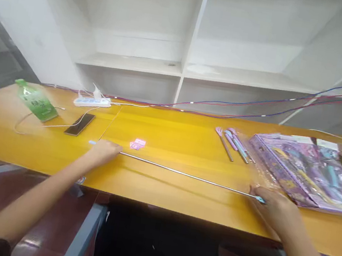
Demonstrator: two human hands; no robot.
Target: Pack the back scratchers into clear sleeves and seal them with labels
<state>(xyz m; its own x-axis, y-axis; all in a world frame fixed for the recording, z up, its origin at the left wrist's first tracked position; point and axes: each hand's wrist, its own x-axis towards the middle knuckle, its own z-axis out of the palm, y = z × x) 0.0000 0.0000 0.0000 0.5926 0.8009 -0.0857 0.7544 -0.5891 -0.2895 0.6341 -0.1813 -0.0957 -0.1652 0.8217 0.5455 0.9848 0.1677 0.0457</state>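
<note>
Left fingers (115,147) grip the skinny metal rod (183,173), right fingers (260,192) grip its pale-blue tip (260,199); I'd keep both in line so it doesn't bend between them.

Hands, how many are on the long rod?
2: the left hand grips the rod near its left end, and the right hand is at its right end.

The bench (164,131) is orange-yellow — the rod (183,173) silver, blue-tipped; the bottle (37,101) near its back-left corner green; the right-end pack (316,174) patterned purple.
</note>
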